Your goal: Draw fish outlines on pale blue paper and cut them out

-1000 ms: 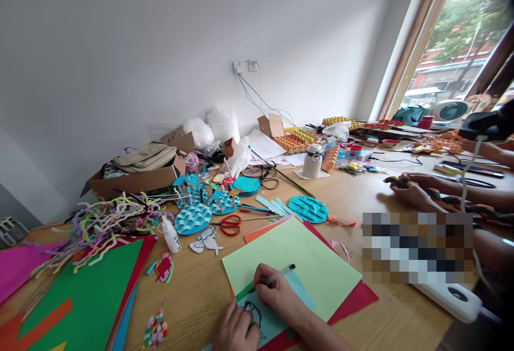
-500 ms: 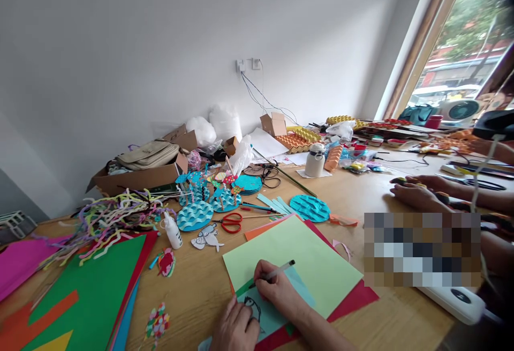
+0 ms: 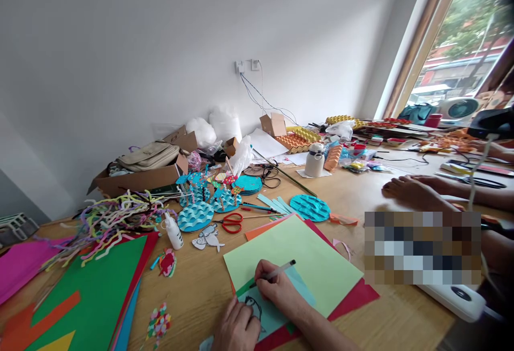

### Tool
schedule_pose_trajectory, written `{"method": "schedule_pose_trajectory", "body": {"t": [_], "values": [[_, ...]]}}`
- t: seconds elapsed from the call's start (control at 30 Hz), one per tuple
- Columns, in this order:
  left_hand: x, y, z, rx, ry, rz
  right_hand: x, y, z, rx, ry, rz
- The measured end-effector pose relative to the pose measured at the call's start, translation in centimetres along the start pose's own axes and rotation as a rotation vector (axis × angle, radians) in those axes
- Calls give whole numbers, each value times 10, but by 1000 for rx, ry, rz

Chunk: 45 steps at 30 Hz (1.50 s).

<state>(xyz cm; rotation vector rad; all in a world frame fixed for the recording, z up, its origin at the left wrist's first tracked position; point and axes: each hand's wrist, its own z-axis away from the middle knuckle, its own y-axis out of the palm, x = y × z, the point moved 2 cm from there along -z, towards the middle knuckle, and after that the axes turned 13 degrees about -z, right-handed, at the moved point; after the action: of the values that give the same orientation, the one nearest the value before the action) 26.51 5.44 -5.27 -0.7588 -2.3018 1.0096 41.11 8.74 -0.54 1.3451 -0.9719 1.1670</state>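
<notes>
My right hand is closed around a black-and-clear pen, its fist resting on a light blue sheet that bears a dark fish-like drawing. Beside the drawing, my left hand lies on the sheet's left part, fingers flat and bent slightly. Beneath are a pale green sheet and red paper. Paper fish cutouts and red-handled scissors lie beyond the sheets, and a white glue bottle stands left of them.
Green paper and a pipe cleaner pile are at left. Blue wavy discs, a white jar and a cardboard box stand farther back. At right are another person's hands and a white power strip.
The other person's hands at right have shifted slightly left, with fingers now flatter on the table. My hands and the pen look almost unmoved.
</notes>
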Motion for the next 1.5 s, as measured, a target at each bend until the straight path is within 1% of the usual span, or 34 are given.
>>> {"method": "schedule_pose_trajectory", "body": {"t": [0.17, 0.3, 0.4, 0.5, 0.6, 0.63, 0.7, 0.93, 1.1, 1.23, 1.37, 1.5], "values": [[-1, 0, 0, -63, -11, -18, 0, -1, 0, -3, 0, -2], [-1, 1, 0, -57, -18, -23, -1, -1, 0, -6, -8, -12], [0, -5, -3, -14, -8, 9, 1, -1, 0, -6, -3, -22], [0, -21, -11, 48, 27, 69, 4, -1, 1, -2, 10, -22], [-1, -36, -18, 192, -44, 92, 6, -1, 3, -11, -2, -18], [-2, -39, -20, 232, -41, 90, 7, -2, 3, -19, 0, -21], [-3, -43, -22, 256, -52, 81, 7, -2, 3, -31, -3, -22], [-3, -42, -21, 332, -36, 66, 8, -6, 5, -66, -99, 81], [-4, -42, -19, 346, -24, 70, 8, -4, 7, -14, -162, 185], [-4, -42, -19, 354, -25, 66, 6, 0, 8, 36, -175, 236], [-4, -45, -20, 367, -14, 56, 4, 1, 9, 43, -170, 277], [-3, -49, -21, 455, -10, 53, 3, 2, 10, 51, -166, 326]]}}
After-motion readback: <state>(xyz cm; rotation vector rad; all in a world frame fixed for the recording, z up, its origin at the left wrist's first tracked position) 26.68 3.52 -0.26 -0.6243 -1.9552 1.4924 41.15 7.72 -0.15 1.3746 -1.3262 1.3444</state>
